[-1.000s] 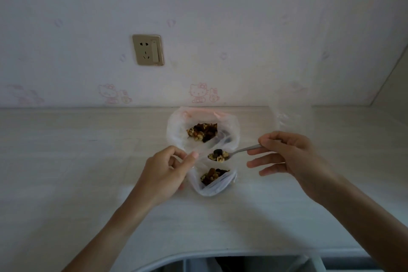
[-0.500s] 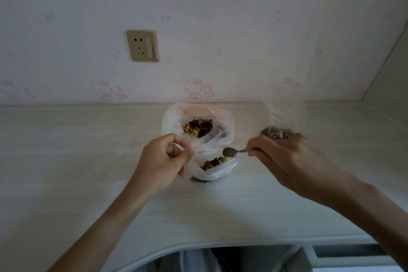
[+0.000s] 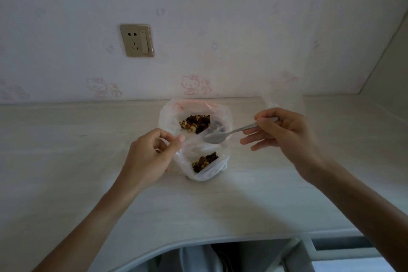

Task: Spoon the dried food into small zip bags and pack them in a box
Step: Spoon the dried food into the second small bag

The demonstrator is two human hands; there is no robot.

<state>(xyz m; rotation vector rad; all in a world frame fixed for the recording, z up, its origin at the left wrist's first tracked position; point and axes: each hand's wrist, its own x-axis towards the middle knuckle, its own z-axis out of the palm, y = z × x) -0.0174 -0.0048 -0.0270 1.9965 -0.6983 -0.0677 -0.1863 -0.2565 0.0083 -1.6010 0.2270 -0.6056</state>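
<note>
Pale desk (image 3: 66, 161) against wall, socket plate (image 3: 136, 40) above. Large plastic bag (image 3: 170, 117) open near wall, dried food (image 3: 195, 123) inside. Small zip bag (image 3: 209, 169) just in front, partly filled. Left hand (image 3: 150, 157) pinching small bag's rim. Right hand (image 3: 287, 132) gripping spoon (image 3: 217, 137), bowl empty, between both bags.

Pale desk (image 3: 66, 161), cartoon-print wallpaper (image 3: 242, 28), socket (image 3: 136, 40)
</note>
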